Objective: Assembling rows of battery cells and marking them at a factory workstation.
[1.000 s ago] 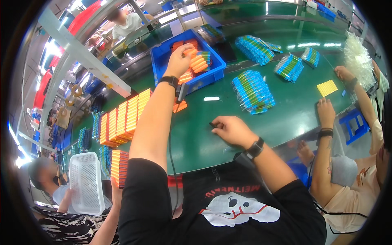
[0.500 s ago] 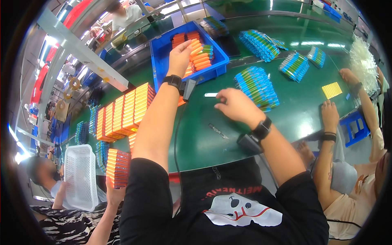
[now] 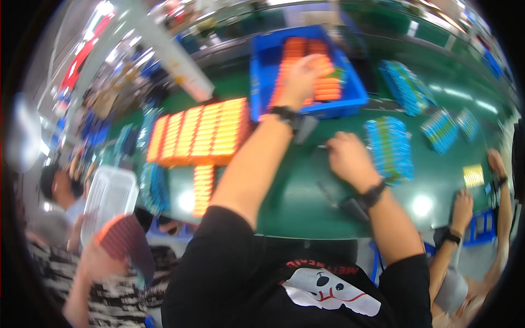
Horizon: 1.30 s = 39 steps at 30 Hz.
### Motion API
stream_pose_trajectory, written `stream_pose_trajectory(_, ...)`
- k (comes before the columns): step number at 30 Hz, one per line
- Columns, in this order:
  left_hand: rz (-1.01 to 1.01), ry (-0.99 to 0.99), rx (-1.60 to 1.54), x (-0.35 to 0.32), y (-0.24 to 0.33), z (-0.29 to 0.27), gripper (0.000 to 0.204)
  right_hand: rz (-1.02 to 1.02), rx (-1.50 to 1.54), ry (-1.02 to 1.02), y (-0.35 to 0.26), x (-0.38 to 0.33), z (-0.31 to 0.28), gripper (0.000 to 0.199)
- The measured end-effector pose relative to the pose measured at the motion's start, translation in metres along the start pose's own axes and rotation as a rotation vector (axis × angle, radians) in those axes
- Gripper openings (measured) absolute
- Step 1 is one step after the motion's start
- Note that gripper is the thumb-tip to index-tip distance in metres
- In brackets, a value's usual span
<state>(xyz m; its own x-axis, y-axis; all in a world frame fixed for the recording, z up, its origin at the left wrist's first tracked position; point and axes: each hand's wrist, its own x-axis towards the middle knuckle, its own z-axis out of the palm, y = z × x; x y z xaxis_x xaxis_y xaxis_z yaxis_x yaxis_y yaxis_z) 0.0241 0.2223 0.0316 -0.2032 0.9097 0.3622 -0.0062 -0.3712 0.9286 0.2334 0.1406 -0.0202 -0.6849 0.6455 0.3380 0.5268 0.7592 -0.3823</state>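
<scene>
Over the blue bin (image 3: 353,106), my left hand (image 3: 299,82) has its fingertips closed on an orange pack of short cylinders (image 3: 321,65). Other orange packs (image 3: 327,90) lie beneath it, with a bit of green showing beside them. My right hand (image 3: 350,157) rests low over the green table (image 3: 295,208), fingers curled; whatever is under them is hidden. Just right of that hand lies a stack of blue-and-green cylinder packs (image 3: 389,147). A slim, blurred tool like a cutter knife (image 3: 328,192) lies on the table nearer me. Both wrists wear black bands with small boxes.
Orange packs (image 3: 199,131) are stacked at left. More blue packs (image 3: 407,87) lie at far right, near a yellow block (image 3: 473,176). At left, a co-worker's hand (image 3: 101,259) holds a dark red pack beside a white basket (image 3: 112,191). Another person's hand (image 3: 464,205) is at right.
The whole view has shifted, moving the table rightward in the picture. My left hand stays at the orange packs. My right fingers are more curled, and the white strip beside them is mostly hidden.
</scene>
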Motion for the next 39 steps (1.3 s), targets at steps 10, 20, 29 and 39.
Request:
stream_pose_trajectory(10, 0.498, 0.339, 0.845, 0.006, -0.037, -0.002, 0.041, 0.014, 0.137, 0.066, -0.015, 0.002, 0.002, 0.014)
stream_pose_trajectory(20, 0.367, 0.175, 0.783, -0.106, 0.032, 0.004, 0.038, 0.064, 0.214, 0.004, -0.013, -0.006, 0.002, 0.013)
stream_pose_trajectory(29, 0.287, -0.136, 0.743, -0.175, 0.097, -0.002, 0.027, 0.096, 0.285, -0.109, 0.005, -0.002, 0.012, 0.014)
stream_pose_trajectory(39, 0.136, -0.115, 0.822, -0.237, 0.113, -0.04, 0.032, 0.066, 0.284, 0.006, -0.013, -0.007, 0.003, 0.019)
